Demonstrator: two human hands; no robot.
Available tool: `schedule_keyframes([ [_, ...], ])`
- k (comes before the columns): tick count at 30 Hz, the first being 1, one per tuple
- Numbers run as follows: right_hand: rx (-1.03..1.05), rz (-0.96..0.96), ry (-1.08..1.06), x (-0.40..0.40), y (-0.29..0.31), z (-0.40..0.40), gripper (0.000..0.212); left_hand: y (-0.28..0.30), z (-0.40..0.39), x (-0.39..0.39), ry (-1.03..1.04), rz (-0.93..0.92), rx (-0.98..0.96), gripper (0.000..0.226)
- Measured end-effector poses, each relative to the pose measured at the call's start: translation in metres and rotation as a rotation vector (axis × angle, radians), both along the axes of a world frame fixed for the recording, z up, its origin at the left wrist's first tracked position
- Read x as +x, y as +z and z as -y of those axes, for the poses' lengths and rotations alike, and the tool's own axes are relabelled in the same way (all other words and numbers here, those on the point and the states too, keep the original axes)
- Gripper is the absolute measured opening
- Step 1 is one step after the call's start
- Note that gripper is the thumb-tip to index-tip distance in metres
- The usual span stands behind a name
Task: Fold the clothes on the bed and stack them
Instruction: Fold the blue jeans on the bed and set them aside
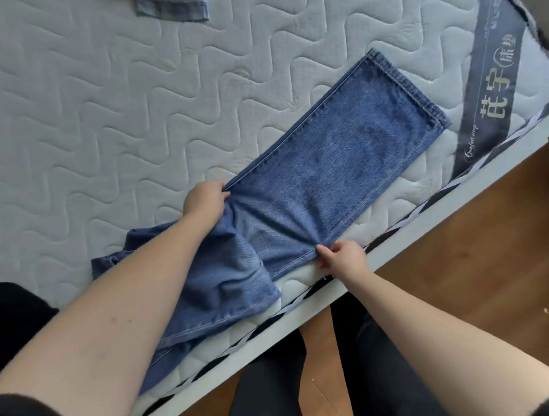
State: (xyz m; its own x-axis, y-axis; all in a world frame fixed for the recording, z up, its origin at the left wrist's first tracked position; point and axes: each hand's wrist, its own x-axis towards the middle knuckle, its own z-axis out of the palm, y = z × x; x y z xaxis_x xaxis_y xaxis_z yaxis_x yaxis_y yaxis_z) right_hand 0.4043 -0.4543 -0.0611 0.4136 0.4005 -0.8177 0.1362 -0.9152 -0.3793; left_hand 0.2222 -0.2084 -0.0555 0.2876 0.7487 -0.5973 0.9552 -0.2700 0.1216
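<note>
We've got the jeans (328, 160) flat along the mattress (103, 121) edge, left hand (204, 202) and right hand (344, 256) each pinching a side seam around the knee, probably. Keep both seams tight and level so the 2 legs fold square.

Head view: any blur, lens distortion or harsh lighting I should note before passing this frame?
Head view: soft, even daylight, no glare; the straight white bed frame edge bows from wide-angle distortion; the blue denim jeans, left hand and right hand are fairly sharp; the grey folded garment at the top edge is softer and cut off; the white quilted mattress shows only faint shadows.
</note>
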Motion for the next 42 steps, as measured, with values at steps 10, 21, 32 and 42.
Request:
schedule_keyframes([
  [10,-0.013,-0.353,-0.243,-0.06,0.001,-0.009,0.035,0.003,-0.013,-0.028,0.019,0.004,-0.136,0.035],
  [21,-0.01,0.095,-0.134,-0.085,0.009,-0.001,0.037,0.017,0.005,-0.077,0.109,0.33,0.09,0.031],
  [32,0.32,0.145,0.453,-0.166,0.045,0.0,0.043,0.026,0.045,-0.187,-0.115,0.165,0.215,0.029],
  [42,0.505,0.189,1.378,-0.246,0.039,-0.004,0.074,0.031,0.052,-0.263,-0.288,-0.089,0.213,0.019],
])
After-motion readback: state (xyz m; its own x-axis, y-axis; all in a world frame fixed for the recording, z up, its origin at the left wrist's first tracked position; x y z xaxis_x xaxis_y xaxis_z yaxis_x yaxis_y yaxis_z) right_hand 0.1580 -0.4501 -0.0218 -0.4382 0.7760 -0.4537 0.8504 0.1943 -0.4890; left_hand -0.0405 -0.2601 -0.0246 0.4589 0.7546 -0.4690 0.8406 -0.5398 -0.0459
